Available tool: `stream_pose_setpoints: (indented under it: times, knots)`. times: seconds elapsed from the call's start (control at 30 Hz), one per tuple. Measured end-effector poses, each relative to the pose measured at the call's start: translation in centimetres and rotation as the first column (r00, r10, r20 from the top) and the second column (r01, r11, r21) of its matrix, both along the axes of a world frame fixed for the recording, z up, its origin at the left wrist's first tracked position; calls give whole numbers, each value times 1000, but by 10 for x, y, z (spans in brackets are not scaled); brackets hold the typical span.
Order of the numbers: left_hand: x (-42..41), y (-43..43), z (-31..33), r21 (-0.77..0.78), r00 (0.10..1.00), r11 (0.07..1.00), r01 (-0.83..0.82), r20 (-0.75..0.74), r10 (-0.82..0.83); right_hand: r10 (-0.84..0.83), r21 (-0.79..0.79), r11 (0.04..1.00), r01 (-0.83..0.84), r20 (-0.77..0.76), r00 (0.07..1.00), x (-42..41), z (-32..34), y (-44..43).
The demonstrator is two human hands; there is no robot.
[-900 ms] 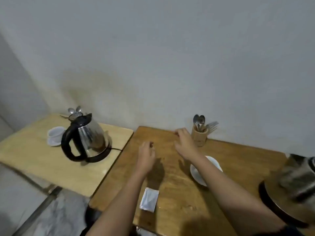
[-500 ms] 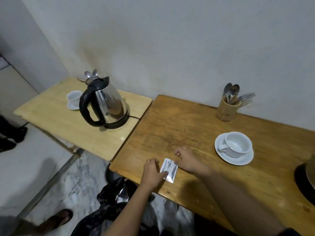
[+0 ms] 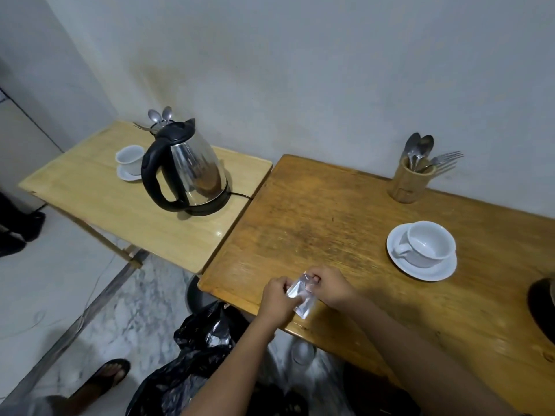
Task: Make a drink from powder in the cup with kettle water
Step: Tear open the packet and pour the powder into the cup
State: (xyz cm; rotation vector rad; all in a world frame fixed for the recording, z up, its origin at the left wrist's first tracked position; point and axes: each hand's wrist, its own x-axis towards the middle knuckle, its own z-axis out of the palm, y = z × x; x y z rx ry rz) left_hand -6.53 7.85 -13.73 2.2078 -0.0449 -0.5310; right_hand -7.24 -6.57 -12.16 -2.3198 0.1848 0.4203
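Observation:
A small silver powder sachet point(image 3: 301, 296) is lifted just above the near edge of the dark wooden table point(image 3: 345, 223). My left hand point(image 3: 277, 297) pinches its left side and my right hand point(image 3: 332, 286) pinches its top right corner. An empty white cup point(image 3: 428, 244) stands on a white saucer point(image 3: 420, 270) to the right. The steel kettle point(image 3: 186, 172) with a black handle sits on its base on the lighter table point(image 3: 99, 193) at left.
A wooden holder with spoons and forks point(image 3: 413, 175) stands by the wall. A second cup and saucer point(image 3: 129, 162) sit behind the kettle. A black bag point(image 3: 192, 364) lies on the floor below the table edge. A dark round object point(image 3: 543, 304) is at the right edge.
Both hands came back from the far side of the table to the sachet and picked it up off the table. The view tilted down.

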Motion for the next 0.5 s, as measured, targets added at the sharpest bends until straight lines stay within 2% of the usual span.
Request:
stream_pose_setpoints:
  times: [0.13,0.33,0.5]
  knots:
    - [6,2,9,-250,996,965,-76,-59,63,-79,123,989,76,16,997,-5,8,-7]
    - [21,-14,36,-392,998,920,-8,-65,-19,-177,290,946,142,100,979,-8,42,-27]
    - [33,-45,72,-468,998,884,6,-57,-37,-231,242,952,185,179,956,-10,86,-47]
